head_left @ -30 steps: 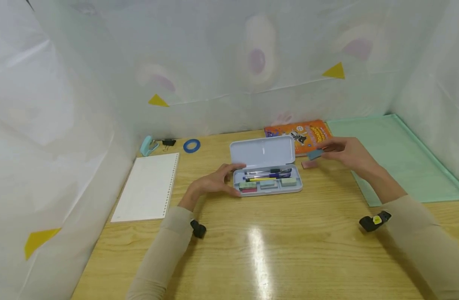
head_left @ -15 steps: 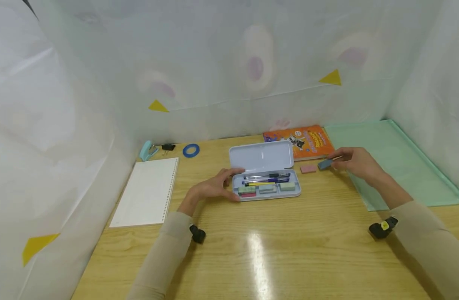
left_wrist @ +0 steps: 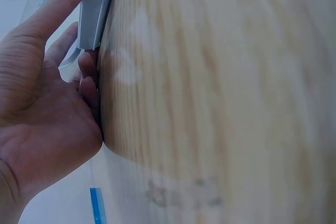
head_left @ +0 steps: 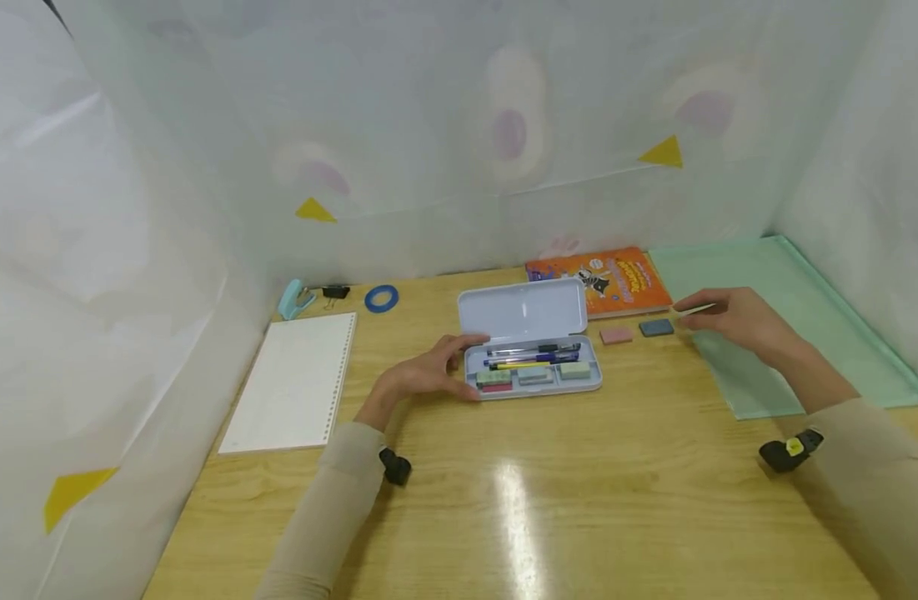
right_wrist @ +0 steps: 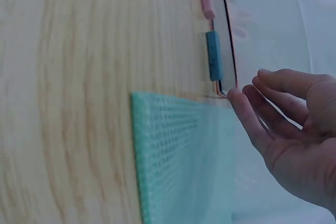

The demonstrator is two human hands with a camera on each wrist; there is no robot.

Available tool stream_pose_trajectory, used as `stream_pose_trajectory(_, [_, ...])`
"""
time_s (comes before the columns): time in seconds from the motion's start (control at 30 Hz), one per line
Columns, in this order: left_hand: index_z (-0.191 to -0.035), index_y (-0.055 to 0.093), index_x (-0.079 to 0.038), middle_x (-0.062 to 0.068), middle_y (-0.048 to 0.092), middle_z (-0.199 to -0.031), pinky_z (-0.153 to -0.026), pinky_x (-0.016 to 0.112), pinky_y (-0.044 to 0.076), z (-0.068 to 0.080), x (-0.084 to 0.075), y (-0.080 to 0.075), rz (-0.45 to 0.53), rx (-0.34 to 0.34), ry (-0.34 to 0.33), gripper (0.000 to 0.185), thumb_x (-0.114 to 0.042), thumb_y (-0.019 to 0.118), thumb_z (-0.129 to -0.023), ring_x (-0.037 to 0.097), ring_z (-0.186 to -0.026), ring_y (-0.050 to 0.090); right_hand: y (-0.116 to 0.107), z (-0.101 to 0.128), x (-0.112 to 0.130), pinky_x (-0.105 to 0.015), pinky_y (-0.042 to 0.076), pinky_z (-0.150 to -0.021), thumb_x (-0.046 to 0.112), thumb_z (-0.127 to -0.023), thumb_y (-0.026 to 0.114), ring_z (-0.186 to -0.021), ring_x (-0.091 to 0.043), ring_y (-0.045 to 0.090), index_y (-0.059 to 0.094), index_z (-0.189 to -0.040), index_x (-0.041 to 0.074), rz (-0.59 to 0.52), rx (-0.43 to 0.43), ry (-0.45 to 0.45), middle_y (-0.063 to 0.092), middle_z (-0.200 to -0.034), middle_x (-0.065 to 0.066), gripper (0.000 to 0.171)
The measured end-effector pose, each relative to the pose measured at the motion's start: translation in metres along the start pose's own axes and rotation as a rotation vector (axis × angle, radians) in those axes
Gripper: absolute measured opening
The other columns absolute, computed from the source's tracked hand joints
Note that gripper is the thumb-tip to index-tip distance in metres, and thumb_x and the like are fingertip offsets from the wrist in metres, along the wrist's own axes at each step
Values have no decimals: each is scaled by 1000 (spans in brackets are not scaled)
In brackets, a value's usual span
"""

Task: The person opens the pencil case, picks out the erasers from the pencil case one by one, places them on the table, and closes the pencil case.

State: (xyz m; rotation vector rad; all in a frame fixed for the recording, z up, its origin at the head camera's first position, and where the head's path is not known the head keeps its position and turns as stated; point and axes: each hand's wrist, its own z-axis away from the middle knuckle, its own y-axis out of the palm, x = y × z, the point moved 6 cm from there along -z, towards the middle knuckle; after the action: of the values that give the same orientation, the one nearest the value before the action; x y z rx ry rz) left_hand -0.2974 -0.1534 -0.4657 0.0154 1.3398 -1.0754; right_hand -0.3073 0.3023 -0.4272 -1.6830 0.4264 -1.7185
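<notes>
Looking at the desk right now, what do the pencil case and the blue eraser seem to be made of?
Pencil case: probably painted metal or hard plastic; smooth pale blue, thin rigid lid. Blue eraser: likely rubber; matte, small flat block.

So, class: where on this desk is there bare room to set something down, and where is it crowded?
Bare wood lies along the near edge, in front of the case, between the two sleeves. A smaller strip runs between the notepad and the left hand. It is crowded behind the case's right end: pink eraser, blue eraser, book, right hand and green mat.
</notes>
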Motion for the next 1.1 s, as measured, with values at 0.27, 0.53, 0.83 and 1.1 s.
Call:
stream_pose_trajectory(0.27, [-158, 35, -47, 7, 29, -154, -112, 49, 32, -3, -2, -7, -2, -5, -4, 92, -37, 89, -84, 27, -131, 35, 14, 7, 22, -26, 50, -91, 28, -101, 71, -108, 0, 62, 66, -138, 9, -131, 32, -75, 66, -136, -8, 42])
stream_pose_trajectory(0.53, [-159, 34, -47, 8, 28, -155, -110, 49, 33, -3, -2, -5, -12, 3, -14, 93, -38, 88, -84, 28, -127, 36, 78, -1, 75, -26, 55, -82, 9, -98, 72, -101, -18, 67, 71, -127, 2, -100, 143, -288, 72, -123, -15, 30])
stream_pose_trajectory(0.83, [-158, 33, -51, 5, 29, -153, -109, 49, 34, -4, 0, -3, -17, 0, -19, 93, -39, 88, -84, 27, -126, 36, 115, -7, 102, -30, 53, -75, -2, -89, 78, -89, -19, 64, 77, -111, 6, 78, 122, -342, 74, -106, -7, 24])
stream_pose_trajectory(1.1, [-158, 34, -50, 5, 30, -152, -108, 49, 35, -2, 1, -1, -16, 6, -27, 93, -40, 88, -84, 28, -126, 36, 122, -7, 106, -34, 52, -74, -5, -85, 80, -87, -19, 62, 77, -106, 6, 120, 86, -320, 71, -99, -5, 24])
